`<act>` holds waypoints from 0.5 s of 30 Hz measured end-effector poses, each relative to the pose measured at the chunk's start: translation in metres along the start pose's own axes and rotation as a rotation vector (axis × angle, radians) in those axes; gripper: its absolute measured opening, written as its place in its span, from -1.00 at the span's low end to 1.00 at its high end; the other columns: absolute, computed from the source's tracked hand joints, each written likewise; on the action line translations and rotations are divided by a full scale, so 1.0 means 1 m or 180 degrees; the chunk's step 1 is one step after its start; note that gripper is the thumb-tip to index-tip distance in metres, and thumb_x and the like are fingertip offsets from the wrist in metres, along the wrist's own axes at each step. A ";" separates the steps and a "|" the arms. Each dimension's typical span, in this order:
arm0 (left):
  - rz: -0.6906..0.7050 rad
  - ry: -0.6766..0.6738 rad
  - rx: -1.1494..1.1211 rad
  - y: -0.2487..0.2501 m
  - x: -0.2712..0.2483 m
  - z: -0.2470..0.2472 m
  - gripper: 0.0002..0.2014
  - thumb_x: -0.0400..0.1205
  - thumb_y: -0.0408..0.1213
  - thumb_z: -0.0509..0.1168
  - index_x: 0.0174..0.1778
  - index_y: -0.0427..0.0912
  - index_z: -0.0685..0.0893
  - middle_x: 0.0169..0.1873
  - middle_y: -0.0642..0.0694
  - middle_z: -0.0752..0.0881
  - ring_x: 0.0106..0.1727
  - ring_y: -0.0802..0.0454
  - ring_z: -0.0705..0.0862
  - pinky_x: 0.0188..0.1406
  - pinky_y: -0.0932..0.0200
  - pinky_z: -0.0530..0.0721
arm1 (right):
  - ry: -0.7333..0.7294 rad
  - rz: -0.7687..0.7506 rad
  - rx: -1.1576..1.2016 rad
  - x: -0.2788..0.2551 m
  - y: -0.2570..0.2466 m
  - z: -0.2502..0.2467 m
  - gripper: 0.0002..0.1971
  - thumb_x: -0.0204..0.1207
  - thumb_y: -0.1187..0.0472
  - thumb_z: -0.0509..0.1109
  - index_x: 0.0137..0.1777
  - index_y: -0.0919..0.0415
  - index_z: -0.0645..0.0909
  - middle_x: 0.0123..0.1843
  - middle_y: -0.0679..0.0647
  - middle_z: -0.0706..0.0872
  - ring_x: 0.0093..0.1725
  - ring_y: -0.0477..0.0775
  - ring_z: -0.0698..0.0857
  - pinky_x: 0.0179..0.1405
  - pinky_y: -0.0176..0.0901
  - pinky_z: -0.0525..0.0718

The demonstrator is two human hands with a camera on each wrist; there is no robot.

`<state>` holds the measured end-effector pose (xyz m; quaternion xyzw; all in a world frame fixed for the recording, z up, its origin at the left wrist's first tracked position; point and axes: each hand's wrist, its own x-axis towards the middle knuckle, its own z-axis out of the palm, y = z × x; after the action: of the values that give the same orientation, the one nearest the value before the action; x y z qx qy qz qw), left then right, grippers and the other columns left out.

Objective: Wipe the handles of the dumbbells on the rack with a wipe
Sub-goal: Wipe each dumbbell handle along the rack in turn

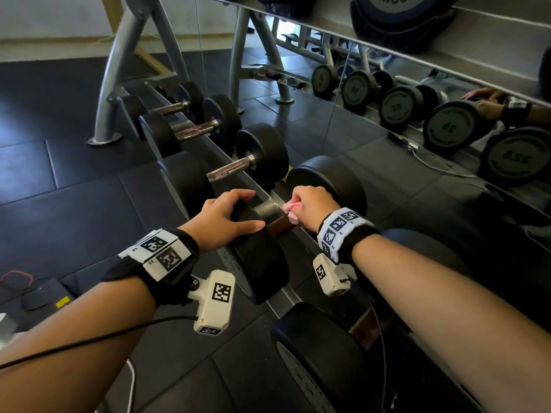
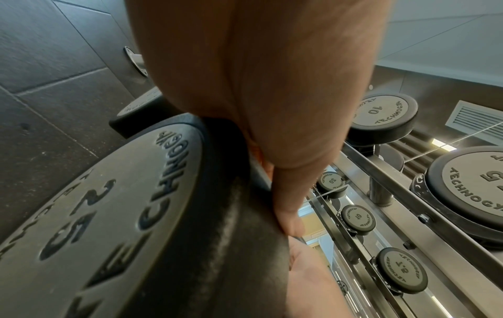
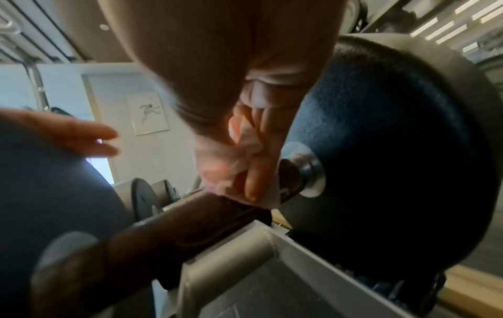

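A black dumbbell lies across the rack rail point(image 1: 268, 208), with a brown handle point(image 1: 278, 226) between its two heads. My left hand point(image 1: 235, 211) grips the near head point(image 1: 259, 263), fingers draped over its top and thumb point(image 2: 288, 215) along its rim. My right hand point(image 1: 311, 205) is closed round the handle next to the far head point(image 1: 331, 180), with a pale pink wipe point(image 1: 290, 209) bunched under the fingers. In the right wrist view the wipe point(image 3: 231, 165) is wrapped on the handle point(image 3: 176, 232) near its metal collar point(image 3: 310, 172). The part of the handle under the wipe is hidden.
Several smaller dumbbells point(image 1: 259, 153) sit further along the rack to the upper left. A larger dumbbell point(image 1: 322, 353) lies nearer me. A mirror point(image 1: 447, 123) on the right reflects the rack. A grey rack leg point(image 1: 119, 70) stands on dark floor tiles, with cables point(image 1: 18, 278) at lower left.
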<state>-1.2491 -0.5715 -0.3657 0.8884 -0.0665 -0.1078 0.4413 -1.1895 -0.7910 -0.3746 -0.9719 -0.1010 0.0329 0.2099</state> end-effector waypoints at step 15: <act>0.0084 0.0056 -0.0100 -0.003 0.002 0.002 -0.33 0.53 -0.01 0.50 0.56 0.18 0.40 0.43 0.06 0.51 0.52 -0.11 0.41 0.54 -0.23 0.43 | -0.0008 0.0184 0.0639 -0.049 0.005 0.013 -0.82 0.59 -0.02 0.43 -0.08 0.08 0.62 -0.06 -0.02 0.68 -0.02 -0.05 0.67 0.02 -0.14 0.63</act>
<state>-1.2472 -0.5715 -0.3692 0.8813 -0.0726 -0.0951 0.4571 -1.2374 -0.8004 -0.3878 -0.9485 -0.0693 0.0501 0.3050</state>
